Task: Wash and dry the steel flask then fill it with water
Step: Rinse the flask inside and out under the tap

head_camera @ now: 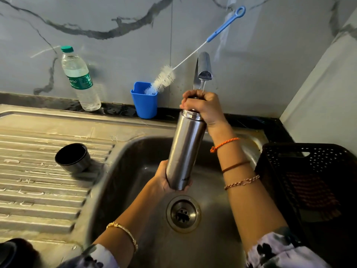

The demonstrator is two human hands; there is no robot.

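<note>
The steel flask [184,149] stands nearly upright over the sink basin [135,171], tilted slightly right, just below the tap [203,66]. My left hand [166,178] cups its base from the left. My right hand [202,107] is closed over its top, covering the mouth, so the opening is hidden. A thin trickle seems to hang from the tap spout above my right hand. The flask's cup-shaped lid [72,157], steel outside and dark inside, lies on its side on the ribbed drainboard [38,190].
A blue cup [144,105] at the back holds a white bottle brush [164,78] with a blue handle. A plastic water bottle [79,78] leans on the marble wall. A black perforated basket [309,171] stands right of the sink. The drain [183,212] lies below the flask.
</note>
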